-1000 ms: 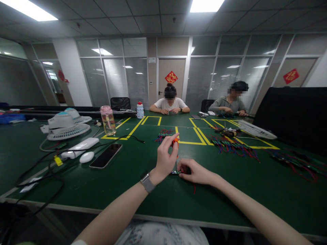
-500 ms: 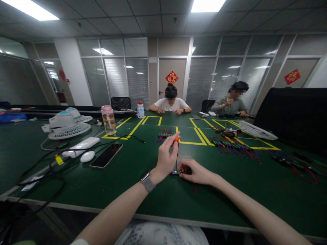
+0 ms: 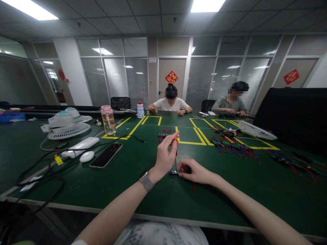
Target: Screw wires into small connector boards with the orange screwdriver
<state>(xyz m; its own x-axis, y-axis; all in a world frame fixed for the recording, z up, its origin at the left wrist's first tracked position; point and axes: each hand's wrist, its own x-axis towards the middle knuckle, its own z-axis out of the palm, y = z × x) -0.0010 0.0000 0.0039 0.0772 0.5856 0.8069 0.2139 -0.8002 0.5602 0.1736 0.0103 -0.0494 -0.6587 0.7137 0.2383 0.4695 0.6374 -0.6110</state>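
Note:
My left hand (image 3: pixel 166 152) is closed on the orange-and-black handle of a screwdriver (image 3: pixel 176 150), which stands upright with its shaft pointing down. The shaft's lower end meets a small circuit board (image 3: pixel 174 173) on the green table. My right hand (image 3: pixel 194 170) pinches the right end of this board between thumb and fingers, so part of it is hidden. A red wire (image 3: pixel 194 189) trails out below my right hand. Beyond my left hand lies a cluster of small boards with red and blue wires (image 3: pixel 163 134).
More wired boards (image 3: pixel 235 147) lie to the right, with a keyboard (image 3: pixel 258 130) behind them. On the left are a phone (image 3: pixel 106 156), a white mouse (image 3: pixel 87 156), a power strip (image 3: pixel 80 147), cables and a pink-lidded bottle (image 3: pixel 108 120). Two people sit across the table.
My hands keep their grips, with only a slight shift at the screwdriver and board. Opposite, one person's hands have spread apart; the other person's raised hand has come down.

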